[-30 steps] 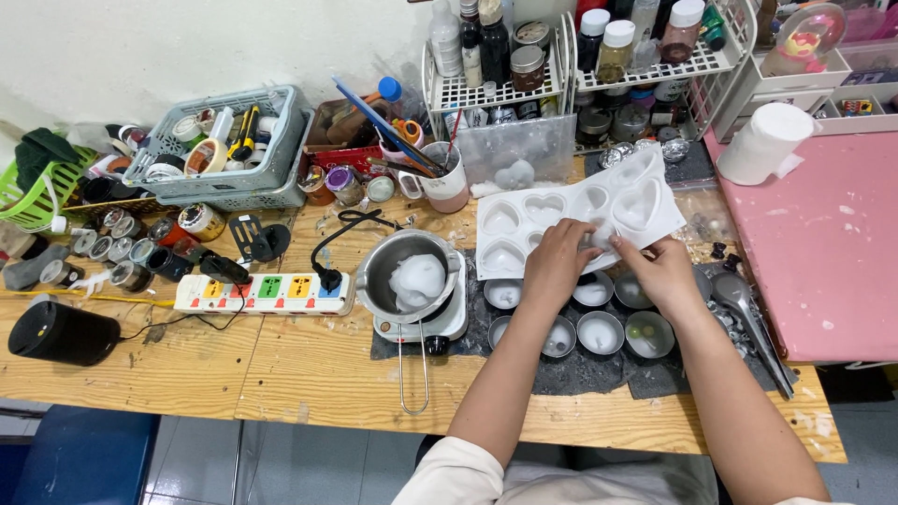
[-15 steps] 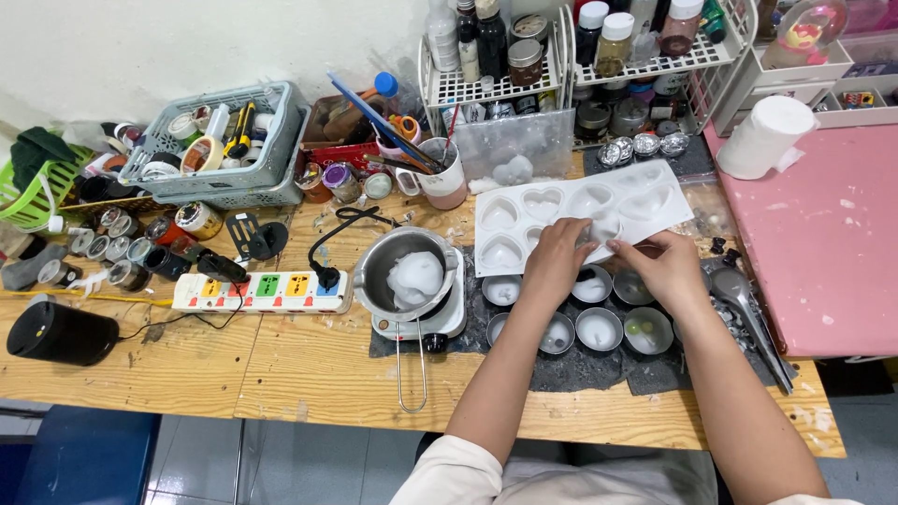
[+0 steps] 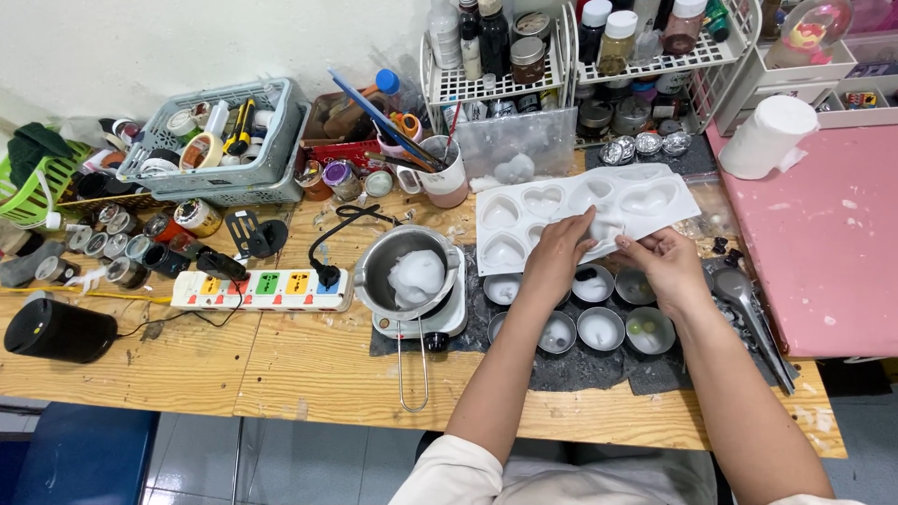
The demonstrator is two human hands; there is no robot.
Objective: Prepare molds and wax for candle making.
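A white silicone mould [image 3: 524,210] with heart-shaped cavities lies across the table beyond my hands. My left hand [image 3: 554,254] grips its near edge, fingers pressing at a cavity with a white heart piece [image 3: 603,227]. My right hand [image 3: 662,260] holds the same edge from the right, fingertips at that cavity. Below my hands several small round metal tins [image 3: 600,328] with white wax sit on a dark mat [image 3: 580,374].
A metal pot [image 3: 412,276] with white wax stands on a small hotplate, its handle toward me. A power strip [image 3: 262,290] lies left. A grey basket [image 3: 220,150], a wire rack [image 3: 561,70] of bottles, a paper roll [image 3: 765,136] and a pink board [image 3: 823,243] line the back and right.
The mould's raised right end has dropped flat onto the table. Both hands stay on its near edge, working the same cavity.
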